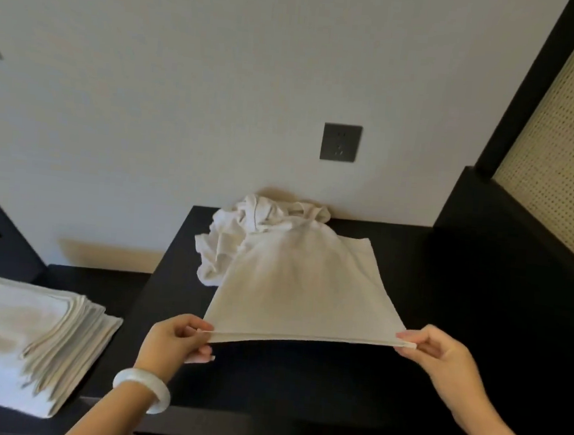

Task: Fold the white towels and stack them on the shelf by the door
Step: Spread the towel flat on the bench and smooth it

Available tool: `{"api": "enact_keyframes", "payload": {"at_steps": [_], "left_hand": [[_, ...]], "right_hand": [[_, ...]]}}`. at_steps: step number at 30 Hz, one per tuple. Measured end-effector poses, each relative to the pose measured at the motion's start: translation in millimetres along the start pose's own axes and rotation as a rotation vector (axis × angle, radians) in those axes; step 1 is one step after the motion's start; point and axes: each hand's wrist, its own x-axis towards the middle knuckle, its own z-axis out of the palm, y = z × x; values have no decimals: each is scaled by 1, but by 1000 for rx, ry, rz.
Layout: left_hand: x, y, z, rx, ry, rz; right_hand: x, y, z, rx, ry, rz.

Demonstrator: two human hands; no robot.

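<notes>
A white towel [300, 287] is stretched flat above the black table top [404, 364], its near edge doubled over. My left hand [176, 339] pinches the towel's near left corner. At the near right corner my right hand [439, 356] pinches the same edge. The towel's far end lies on the table against a crumpled heap of white towels [261, 222] by the wall. A stack of several folded white towels [29, 334] lies on a lower black surface at the left.
A dark wall socket [340, 142] sits on the cream wall behind the table. A black frame with a woven cane panel [565, 153] rises at the right. A white bangle [141, 389] is on my left wrist.
</notes>
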Motion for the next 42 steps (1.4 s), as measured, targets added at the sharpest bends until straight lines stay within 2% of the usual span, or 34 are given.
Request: {"api": "enact_keyframes", "payload": {"at_steps": [3,7,12,15,18,20,23,27,29,32,34,38,40,42], "left_hand": [[-18,-25,-10,39,-13,46],[-32,-58,-13,424,-15,148],[-35,-61,-6,819,0,336],[-38,-54,11,835,13,570],[-36,-49,37,841,-162,661],[-29,-49,47,867,-215,665],[-24,-48,44,897,-246,633],[-28,-41,33,944,-461,545],[-23,-37,33,899,-379,563],[-1,-35,44,938,-141,651],[16,-35,52,1110,-147,639],[36,-39,51,1332,-299,556],[36,-27,54,1296,-228,565],[39,-10,60,1214,-62,584]], "right_hand": [[-23,19,-8,-68,-25,5],[-47,50,-5,-397,-164,10],[-51,51,2,-683,-158,-106],[-49,38,23,-679,-79,-286],[-53,27,62,-680,-298,-474],[-57,26,80,-700,-392,-424],[-60,27,77,-650,-395,-312],[-58,13,59,-714,-581,-156],[-48,7,66,-660,-503,-212],[-24,0,92,-620,-279,-374],[-7,-1,108,-718,-282,-362],[15,22,118,-975,-403,-308],[18,18,118,-966,-341,-286],[27,1,121,-868,-190,-314]]}}
